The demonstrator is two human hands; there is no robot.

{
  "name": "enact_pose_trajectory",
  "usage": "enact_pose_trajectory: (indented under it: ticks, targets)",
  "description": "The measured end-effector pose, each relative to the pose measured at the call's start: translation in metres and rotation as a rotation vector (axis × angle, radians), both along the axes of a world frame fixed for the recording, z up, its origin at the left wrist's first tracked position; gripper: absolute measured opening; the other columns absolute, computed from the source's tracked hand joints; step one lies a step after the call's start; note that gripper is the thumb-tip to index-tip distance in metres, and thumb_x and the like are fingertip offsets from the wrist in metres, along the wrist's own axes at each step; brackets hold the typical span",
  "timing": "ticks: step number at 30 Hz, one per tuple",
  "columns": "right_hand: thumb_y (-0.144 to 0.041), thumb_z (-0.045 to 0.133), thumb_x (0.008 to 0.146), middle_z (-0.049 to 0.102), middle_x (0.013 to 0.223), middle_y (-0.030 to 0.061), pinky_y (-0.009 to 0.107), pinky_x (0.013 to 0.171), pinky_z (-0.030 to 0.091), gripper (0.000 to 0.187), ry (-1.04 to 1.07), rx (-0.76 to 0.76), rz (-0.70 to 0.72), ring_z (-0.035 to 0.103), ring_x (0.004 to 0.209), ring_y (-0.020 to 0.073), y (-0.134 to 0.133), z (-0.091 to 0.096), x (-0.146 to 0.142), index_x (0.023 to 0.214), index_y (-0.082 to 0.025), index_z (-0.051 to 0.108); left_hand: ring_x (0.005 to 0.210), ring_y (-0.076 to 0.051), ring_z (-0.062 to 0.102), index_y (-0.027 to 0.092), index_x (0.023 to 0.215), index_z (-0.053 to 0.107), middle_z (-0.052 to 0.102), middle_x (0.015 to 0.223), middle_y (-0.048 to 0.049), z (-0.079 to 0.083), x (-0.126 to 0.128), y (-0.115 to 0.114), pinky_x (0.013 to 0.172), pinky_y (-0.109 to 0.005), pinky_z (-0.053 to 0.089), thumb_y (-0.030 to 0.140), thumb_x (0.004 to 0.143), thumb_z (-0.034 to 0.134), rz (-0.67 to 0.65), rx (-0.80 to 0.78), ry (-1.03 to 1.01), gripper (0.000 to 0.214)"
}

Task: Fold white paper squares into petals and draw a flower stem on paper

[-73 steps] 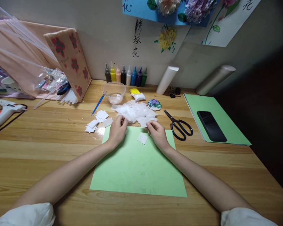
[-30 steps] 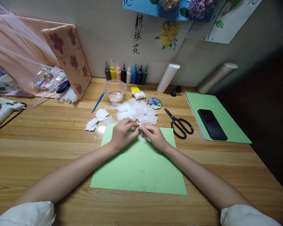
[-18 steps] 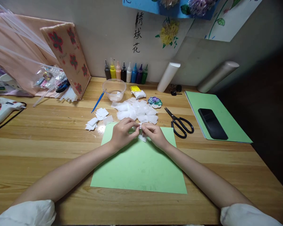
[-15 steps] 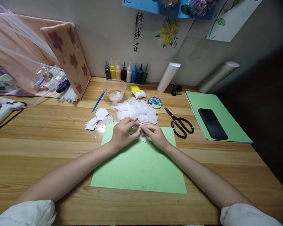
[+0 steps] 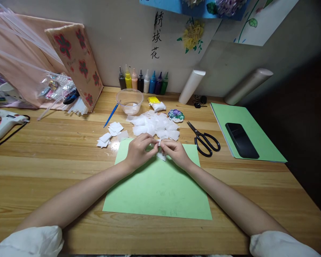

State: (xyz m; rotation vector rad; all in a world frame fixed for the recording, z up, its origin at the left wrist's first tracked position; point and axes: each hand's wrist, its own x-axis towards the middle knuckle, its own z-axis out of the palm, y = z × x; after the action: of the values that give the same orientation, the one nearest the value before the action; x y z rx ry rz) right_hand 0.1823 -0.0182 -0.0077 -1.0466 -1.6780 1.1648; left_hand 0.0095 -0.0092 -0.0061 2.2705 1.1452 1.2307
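My left hand [image 5: 137, 151] and my right hand [image 5: 175, 151] meet over the far edge of a light green sheet [image 5: 157, 189] on the wooden desk. Both pinch the same small white paper piece [image 5: 158, 142] between their fingertips. A second white paper square [image 5: 161, 156] lies on the sheet just under my right hand. Right behind the hands is a heap of white paper squares [image 5: 155, 125]. A few more white squares [image 5: 109, 134] lie to the left of the heap.
Black scissors [image 5: 204, 140] lie right of the sheet, beside a small paint palette [image 5: 175, 115]. A clear bowl [image 5: 129, 101], blue brush [image 5: 111, 115] and paint bottles [image 5: 142, 81] stand behind. A phone [image 5: 241, 135] rests on a green folder [image 5: 256, 142]. A glue gun [image 5: 5, 123] lies far left.
Earlier the hands were apart, the left at the paper heap and the right beside the loose square. They have come together and now both pinch one small paper piece; hardly any movement since.
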Motion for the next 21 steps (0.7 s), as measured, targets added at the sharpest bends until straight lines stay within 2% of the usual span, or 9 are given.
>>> enact_pose_trajectory:
  ticks: [7,11,21]
  targets:
    - [-0.031,0.054,0.085,0.063,0.075,0.0038,0.028,0.065,0.042,0.027,-0.01,-0.021,-0.024,0.056,0.071,0.0149,0.0001,-0.0006,-0.0006,0.065,-0.018,0.066,0.077,-0.015,0.059,0.018,0.083,0.066,0.064,0.081,-0.0041,-0.0007,-0.0002,0.0003,0.068,-0.027,0.047,0.019,0.08,0.059,-0.011,-0.006,-0.004,0.008]
    - [-0.028,0.056,0.083,0.065,0.075,0.0038,0.027,0.062,0.043,0.017,0.001,-0.053,-0.094,0.057,0.071,0.0156,0.0003,-0.0042,-0.0007,0.078,-0.018,0.069,0.078,-0.015,0.059,0.018,0.085,0.066,0.064,0.082,-0.0044,-0.0006,-0.0005,0.0006,0.068,-0.027,0.046,0.02,0.082,0.058,-0.01,-0.023,0.009,0.01]
    - [-0.034,0.057,0.083,0.065,0.076,0.0045,0.025,0.057,0.043,0.021,0.034,-0.082,-0.112,0.058,0.069,0.015,0.0013,-0.0061,0.0004,0.078,-0.018,0.069,0.078,-0.016,0.058,0.019,0.088,0.067,0.064,0.082,-0.0049,0.0026,0.0,0.0009,0.068,-0.028,0.046,0.021,0.084,0.056,-0.013,-0.039,0.026,0.012]
